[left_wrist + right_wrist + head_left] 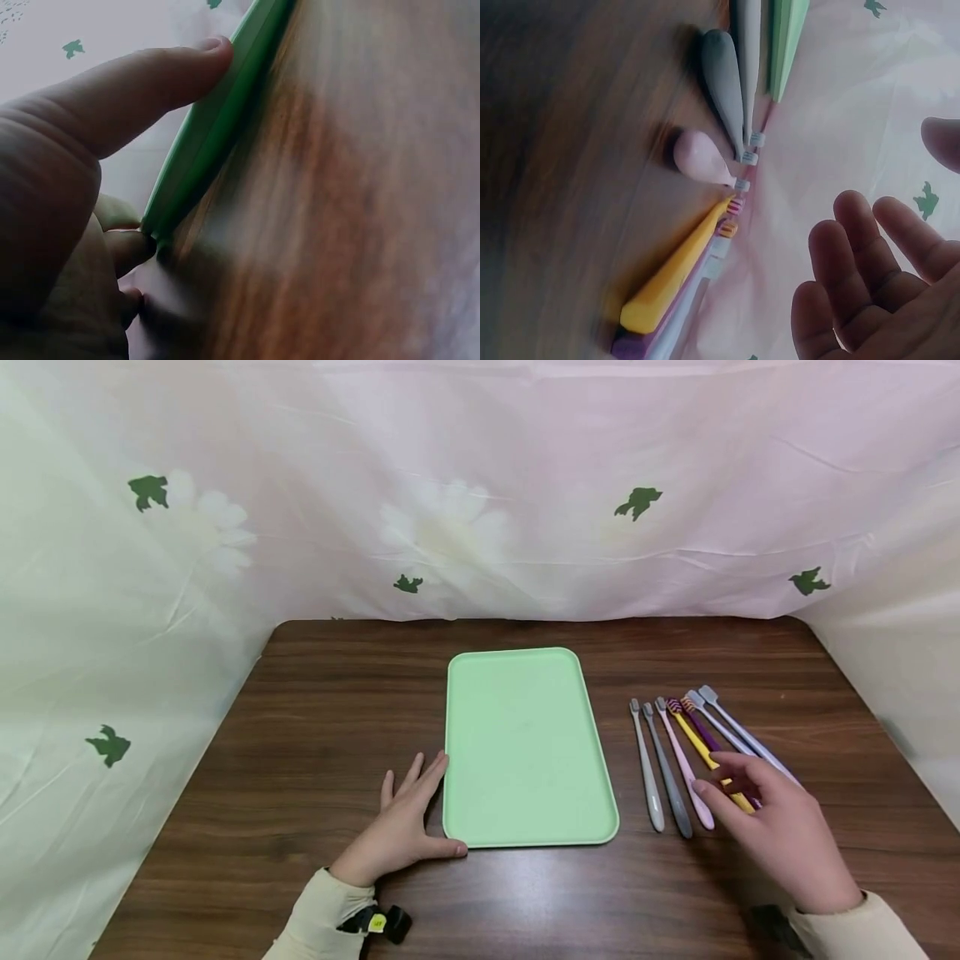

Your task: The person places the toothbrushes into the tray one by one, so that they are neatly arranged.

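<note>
1. Toothbrushes (699,743), seven of them, fan out on the table (337,693) right of centre in the head frame, heads toward the top, handles toward the bottom.
2. From left to right you have a light grey brush (647,768), dark grey brush (667,772), pink brush (685,766), yellow brush (697,742), purple brush (707,731), lavender brush (724,727) and pale blue brush (750,737).
3. Your right hand (783,827), at lower right, covers some of the rightmost handles from the head camera; the light grey, dark grey and pink ones lie just left of it.
4. That hand is loosely bent, thumb well apart from the fingers; the right wrist view shows the fingertips away from the brushes.
5. Your left hand (401,827), lower left of centre, is well apart from the brushes. Its fingers are spread wide, with index finger and thumb touching the green tray (525,752) around its lower left corner.
6. The tray lies flat mid-frame, between your left hand and the brushes.
</note>
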Tool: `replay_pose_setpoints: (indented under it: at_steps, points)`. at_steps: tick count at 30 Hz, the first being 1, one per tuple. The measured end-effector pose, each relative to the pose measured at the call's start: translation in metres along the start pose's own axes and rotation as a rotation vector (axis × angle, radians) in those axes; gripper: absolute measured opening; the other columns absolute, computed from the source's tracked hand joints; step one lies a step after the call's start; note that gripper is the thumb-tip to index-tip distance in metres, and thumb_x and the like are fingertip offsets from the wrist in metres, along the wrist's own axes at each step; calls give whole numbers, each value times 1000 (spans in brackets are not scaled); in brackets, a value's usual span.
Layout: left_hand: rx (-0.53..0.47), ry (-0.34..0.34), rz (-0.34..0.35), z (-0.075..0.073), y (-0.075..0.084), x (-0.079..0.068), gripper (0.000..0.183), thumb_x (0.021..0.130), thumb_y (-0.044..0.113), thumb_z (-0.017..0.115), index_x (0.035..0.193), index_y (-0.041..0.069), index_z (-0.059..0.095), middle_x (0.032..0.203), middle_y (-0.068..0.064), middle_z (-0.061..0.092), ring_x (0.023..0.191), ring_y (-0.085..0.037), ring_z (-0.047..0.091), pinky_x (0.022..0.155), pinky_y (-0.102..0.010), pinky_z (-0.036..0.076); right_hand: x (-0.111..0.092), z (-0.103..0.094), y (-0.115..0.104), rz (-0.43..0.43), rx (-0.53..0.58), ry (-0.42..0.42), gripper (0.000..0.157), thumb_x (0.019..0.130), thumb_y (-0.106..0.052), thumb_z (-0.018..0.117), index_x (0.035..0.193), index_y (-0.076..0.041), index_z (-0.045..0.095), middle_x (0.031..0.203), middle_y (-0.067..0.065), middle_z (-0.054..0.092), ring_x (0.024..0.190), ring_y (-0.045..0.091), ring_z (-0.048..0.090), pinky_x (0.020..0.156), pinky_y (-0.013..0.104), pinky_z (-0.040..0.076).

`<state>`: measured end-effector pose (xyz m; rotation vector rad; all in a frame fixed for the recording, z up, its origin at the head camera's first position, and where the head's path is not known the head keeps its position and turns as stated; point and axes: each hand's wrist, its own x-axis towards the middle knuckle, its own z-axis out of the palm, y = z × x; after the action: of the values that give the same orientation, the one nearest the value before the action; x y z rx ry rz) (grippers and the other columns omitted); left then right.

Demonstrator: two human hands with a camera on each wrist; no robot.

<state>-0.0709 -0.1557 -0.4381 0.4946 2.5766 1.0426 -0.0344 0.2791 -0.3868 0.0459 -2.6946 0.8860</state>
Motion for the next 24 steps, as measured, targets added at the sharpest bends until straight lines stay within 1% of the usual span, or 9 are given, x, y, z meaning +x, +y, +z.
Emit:
replay_pose_setpoints:
  at_steps: [5,7,13,18,24]
  points:
    - [20,-5,8,0,0,0,120,74,50,87,163,16,14,167,-2,16,154,-29,-3,114,-60,-18,8,5,-2,9,-21,-58,37,88,-25,80,115,-3,68,93,9,68,73,6,52,57,17,41]
    - [29,-8,8,-1,-1,0,120,74,51,86,163,16,14,167,-2,15,154,-29,-3,114,-60,-18,11,8,-4,14,-31,-86,36,88,-26,79,113,-2,68,92,8,68,72,7,53,55,19,43]
    - [48,-10,7,-5,-1,1,118,74,50,87,162,16,16,166,0,19,154,-27,0,115,-58,-15,19,19,-11,13,-72,-187,40,90,-30,77,114,0,70,90,5,69,73,15,57,56,26,44]
    - [52,-2,19,-6,0,3,117,74,49,87,162,16,18,166,2,21,154,-26,2,116,-58,-13,29,26,-16,9,-117,-251,39,90,-35,76,112,-3,71,84,0,67,71,15,56,56,30,43]
    - [57,-7,9,-6,-1,1,116,75,48,86,162,14,19,165,1,23,154,-26,3,116,-58,-12,40,34,-15,22,-150,-355,36,90,-38,74,106,-6,71,85,-2,68,67,12,56,57,31,45]
